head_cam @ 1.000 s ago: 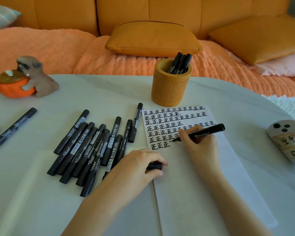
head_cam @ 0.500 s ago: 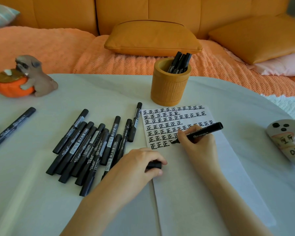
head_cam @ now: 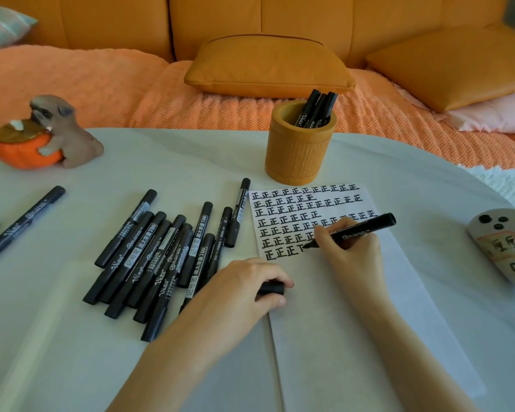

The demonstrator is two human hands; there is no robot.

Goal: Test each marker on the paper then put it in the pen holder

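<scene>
Right now the right hand (head_cam: 353, 248) grips a slim black plastic marker (head_cam: 366, 227) in a writing hold, thumb and fingers curled round the barrel near the nib. The tip touches the white sheet of paper (head_cam: 354, 322) at the end of the lowest row of black test characters. The left hand (head_cam: 241, 289) rests at the paper's left edge, its fingers and thumb pinching a short black cap (head_cam: 270, 288), probably this marker's own, though the view cannot settle that. A loose heap of capped black markers (head_cam: 161, 254) lies on the pale round table (head_cam: 176, 156) just left of the paper. The tan ribbed cylindrical pen holder (head_cam: 299, 150) stands just beyond the sheet's top edge with a few markers leaning in it. Such a marker is, I judge, light, stiff and smooth, and apt to roll on the table. Holding it at mid-barrel gives control, and the cap wants a firm push before the drop into the holder. The nib is the fragile, inky end, so fingers belong behind it.
</scene>
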